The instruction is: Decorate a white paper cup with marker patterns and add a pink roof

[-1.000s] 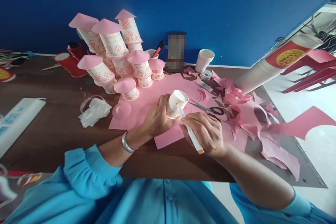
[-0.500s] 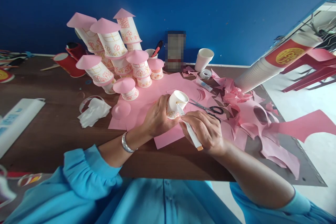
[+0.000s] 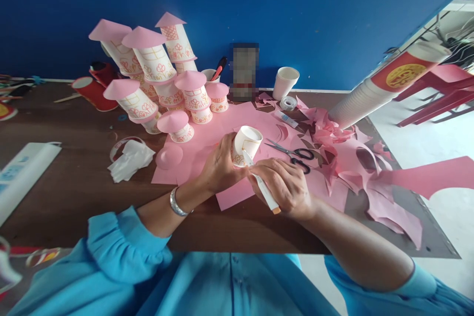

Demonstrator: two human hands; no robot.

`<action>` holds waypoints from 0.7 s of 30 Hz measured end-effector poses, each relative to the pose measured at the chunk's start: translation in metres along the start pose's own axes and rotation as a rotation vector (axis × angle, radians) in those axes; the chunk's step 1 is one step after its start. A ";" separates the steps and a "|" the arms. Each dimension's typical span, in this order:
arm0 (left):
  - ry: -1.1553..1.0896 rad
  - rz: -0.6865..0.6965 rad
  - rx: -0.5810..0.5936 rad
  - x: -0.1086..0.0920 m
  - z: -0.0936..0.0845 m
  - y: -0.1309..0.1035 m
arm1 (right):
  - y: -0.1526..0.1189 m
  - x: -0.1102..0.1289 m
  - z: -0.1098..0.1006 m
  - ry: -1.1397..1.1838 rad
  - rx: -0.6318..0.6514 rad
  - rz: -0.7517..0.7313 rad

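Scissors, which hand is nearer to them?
Right. The right hand, with a marker, is just in front of the scissors; the left hand, gripping a cup, is farther off, to their left.

The brown table carries pink paper, a red cup and a crumpled white piece, perhaps tissue.

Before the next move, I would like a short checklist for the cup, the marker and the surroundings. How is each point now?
1. Cup held by the left hand: ok.
2. Marker gripped in the right hand: ok.
3. Marker tip pressing on the cup: cannot tell; it points at the side, but contact is too fine to see.
4. Scissors put away: not ok; they lie near the right hand.
5. Table free of paper scraps: not ok.
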State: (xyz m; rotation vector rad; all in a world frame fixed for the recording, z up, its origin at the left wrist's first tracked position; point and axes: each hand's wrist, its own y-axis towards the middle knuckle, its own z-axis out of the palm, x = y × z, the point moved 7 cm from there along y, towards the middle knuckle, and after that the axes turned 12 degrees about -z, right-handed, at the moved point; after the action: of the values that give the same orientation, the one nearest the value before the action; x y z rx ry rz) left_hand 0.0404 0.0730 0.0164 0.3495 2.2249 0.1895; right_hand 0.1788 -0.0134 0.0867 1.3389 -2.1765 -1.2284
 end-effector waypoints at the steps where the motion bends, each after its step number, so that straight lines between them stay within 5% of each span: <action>1: 0.000 -0.008 0.002 0.001 0.000 0.000 | 0.000 0.000 0.000 -0.001 -0.001 -0.003; 21: -0.193 -0.112 0.102 0.012 0.000 0.006 | 0.002 -0.006 -0.005 -0.014 -0.002 0.010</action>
State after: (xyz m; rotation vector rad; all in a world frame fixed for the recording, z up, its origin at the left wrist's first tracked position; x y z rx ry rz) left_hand 0.0338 0.0826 0.0089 0.2847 2.0602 -0.0177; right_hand 0.1833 -0.0106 0.0923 1.3209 -2.1882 -1.2402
